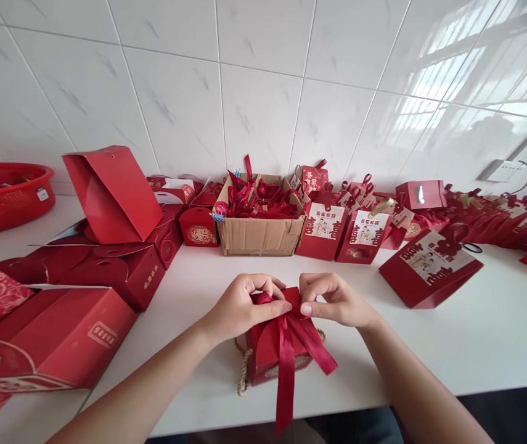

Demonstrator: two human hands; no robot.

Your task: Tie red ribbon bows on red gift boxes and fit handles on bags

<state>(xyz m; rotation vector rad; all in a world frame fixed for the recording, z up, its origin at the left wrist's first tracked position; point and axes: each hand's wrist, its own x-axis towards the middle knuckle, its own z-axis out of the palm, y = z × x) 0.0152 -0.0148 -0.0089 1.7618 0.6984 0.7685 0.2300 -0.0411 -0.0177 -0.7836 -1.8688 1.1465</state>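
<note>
A small red gift box [263, 354] sits near the front edge of the white table, with a twisted beige cord handle [245, 371] hanging at its side. Across its top lies a dark red satin ribbon [285, 376], whose two tails fall over the front, one reaching past the table edge. My left hand [254, 302] pinches the ribbon at the top left of the box. On the other side my right hand [332, 300] is closed, thumb against fingers, at the right part of the ribbon. The knot or loop between the fingertips is partly hidden.
A cardboard box [261, 237] full of red ribbons stands behind. Red gift boxes [129, 271] are piled at left, beside a red plastic basket [8, 197]. Printed red boxes [323, 229] line the tiled wall; one box [429, 268] lies tilted at right.
</note>
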